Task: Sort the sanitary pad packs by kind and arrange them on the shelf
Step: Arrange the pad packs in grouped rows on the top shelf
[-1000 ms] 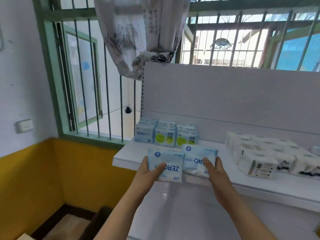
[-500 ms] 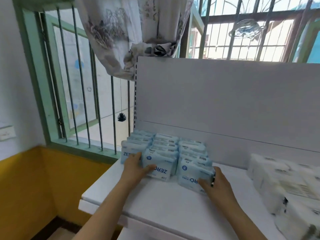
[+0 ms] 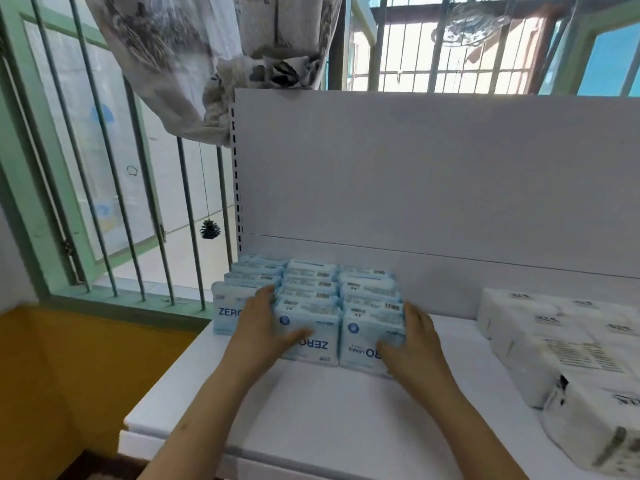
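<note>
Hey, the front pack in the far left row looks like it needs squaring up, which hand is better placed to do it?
Left. The left hand lies on the middle front pack, right beside the left front pack. The right hand is at the right front pack, farther off.

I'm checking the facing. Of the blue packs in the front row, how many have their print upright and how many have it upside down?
Upright print: 1, the left front pack
Upside-down print: 2, the middle front pack and the right front pack
Total: 3 front blue packs
</note>
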`<state>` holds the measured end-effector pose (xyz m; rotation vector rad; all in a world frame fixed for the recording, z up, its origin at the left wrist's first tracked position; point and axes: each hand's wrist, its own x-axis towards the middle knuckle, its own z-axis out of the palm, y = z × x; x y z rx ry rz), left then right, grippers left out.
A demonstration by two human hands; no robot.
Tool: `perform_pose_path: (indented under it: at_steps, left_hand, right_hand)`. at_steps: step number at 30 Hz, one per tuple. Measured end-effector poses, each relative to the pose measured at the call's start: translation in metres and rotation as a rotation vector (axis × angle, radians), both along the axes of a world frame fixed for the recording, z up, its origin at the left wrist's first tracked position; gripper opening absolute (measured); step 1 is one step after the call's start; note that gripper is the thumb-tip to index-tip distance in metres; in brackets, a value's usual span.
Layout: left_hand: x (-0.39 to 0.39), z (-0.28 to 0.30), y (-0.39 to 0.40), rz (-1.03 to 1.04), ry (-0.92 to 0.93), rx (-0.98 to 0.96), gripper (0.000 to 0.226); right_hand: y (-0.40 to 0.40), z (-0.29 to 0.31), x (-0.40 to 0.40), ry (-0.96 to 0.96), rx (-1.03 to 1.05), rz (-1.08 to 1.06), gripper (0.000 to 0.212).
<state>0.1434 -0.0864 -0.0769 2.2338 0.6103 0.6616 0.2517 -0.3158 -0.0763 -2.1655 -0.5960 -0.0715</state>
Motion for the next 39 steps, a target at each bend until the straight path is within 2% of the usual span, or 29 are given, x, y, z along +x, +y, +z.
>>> perform_pose_path:
  at_steps: [2,4,8,12,16,20,23,27,32,39]
  left_hand:
    - [-0.004,0.018,-0.001,0.016,-0.041,0.198,0.1]
    - [-0.003,0.037,-0.002,0.007,-0.097,0.368,0.085]
    - [0.013,0.075,-0.015,-0.15,-0.164,0.405,0.062]
    - [0.032,0.099,-0.06,-0.386,-0.208,0.423,0.056]
    - [0.036,0.097,-0.14,-0.643,-0.266,0.5,0.053]
    - [0.009,0.075,-0.246,-0.93,-0.37,0.618,0.05]
    - [-0.033,0.046,-0.336,-1.151,-0.369,0.595,0.048]
    - [-0.105,0.006,-0.447,-1.407,-0.306,0.535,0.048]
    - [-0.183,-0.05,-0.562,-1.648,-0.127,0.548,0.049]
    - [-0.246,-0.129,-0.709,-1.773,0.152,0.679,0.052]
  right_hand:
    - [0.001,0.004,-0.003,-0.02,-0.015,-0.014,0.077]
    - [0.003,0.006,-0.008,-0.055,-0.037,-0.05,0.077]
    - [-0.001,0.016,-0.035,-0.185,-0.029,-0.154,0.073]
    - [-0.025,0.016,-0.085,-0.274,-0.033,-0.247,0.075]
    - [-0.073,0.006,-0.146,-0.281,-0.003,-0.429,0.066]
    - [-0.139,-0.027,-0.223,-0.221,-0.04,-0.656,0.064]
    - [-0.197,-0.058,-0.292,-0.13,-0.112,-0.854,0.063]
    - [-0.272,-0.085,-0.383,-0.003,-0.106,-1.086,0.065]
    - [-0.357,-0.12,-0.479,0.146,-0.012,-1.332,0.067]
    - [-0.479,-0.164,-0.568,0.281,0.113,-1.525,0.075]
